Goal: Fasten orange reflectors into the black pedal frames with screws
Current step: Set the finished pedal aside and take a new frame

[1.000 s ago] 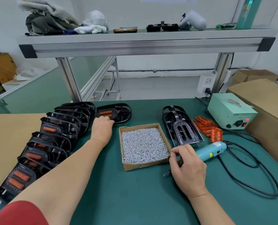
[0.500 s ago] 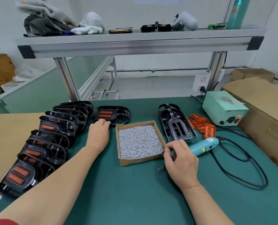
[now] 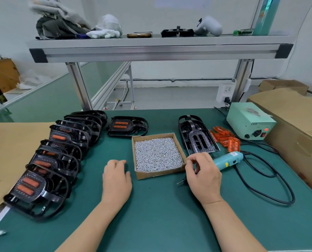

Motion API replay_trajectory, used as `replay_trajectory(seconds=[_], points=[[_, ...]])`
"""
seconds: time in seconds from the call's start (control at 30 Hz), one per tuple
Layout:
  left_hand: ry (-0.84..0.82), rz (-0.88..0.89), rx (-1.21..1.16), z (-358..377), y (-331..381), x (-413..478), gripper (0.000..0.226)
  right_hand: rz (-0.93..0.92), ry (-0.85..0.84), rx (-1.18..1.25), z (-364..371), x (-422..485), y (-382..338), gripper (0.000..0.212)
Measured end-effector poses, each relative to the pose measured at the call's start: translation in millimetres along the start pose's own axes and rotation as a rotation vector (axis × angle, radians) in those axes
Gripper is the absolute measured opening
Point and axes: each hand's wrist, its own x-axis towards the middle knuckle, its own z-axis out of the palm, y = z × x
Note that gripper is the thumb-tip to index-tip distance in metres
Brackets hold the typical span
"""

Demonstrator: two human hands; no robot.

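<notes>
**Curled right, slack left**

Arching the right hand (image 3: 203, 177) over the turquoise electric screwdriver (image 3: 228, 160) beside the cardboard box (image 3: 158, 174) of silver screws (image 3: 157, 155) — can't tell whether gripping. Resting the left hand (image 3: 117, 180) slack and empty on the green mat (image 3: 160, 215). Just beyond the box: bare black plastic pedal frame (image 3: 197, 137), translucent orange reflectors (image 3: 226, 140) beside it.

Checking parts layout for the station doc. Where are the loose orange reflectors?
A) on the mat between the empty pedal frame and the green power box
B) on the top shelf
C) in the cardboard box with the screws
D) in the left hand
A: the loose reflectors lie piled on the mat, right of the empty pedal frame and left of the power box; the cardboard box shows only screws.
</notes>
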Motion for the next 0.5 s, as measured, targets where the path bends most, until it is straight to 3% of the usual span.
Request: replay_trajectory(seconds=[0.17,0.27,0.5], points=[[0.010,0.015,0.020,-2,2,-8,0.026,0.059,0.023,-0.018,-3,3,-7,0.015],[0.019,0.014,0.011,-4,3,-5,0.024,0.080,-0.044,-0.069,-4,22,-6,0.012],[0.038,0.013,-0.013,-4,0,-7,0.024,0.208,-0.351,-0.496,3,91,6,0.057]])
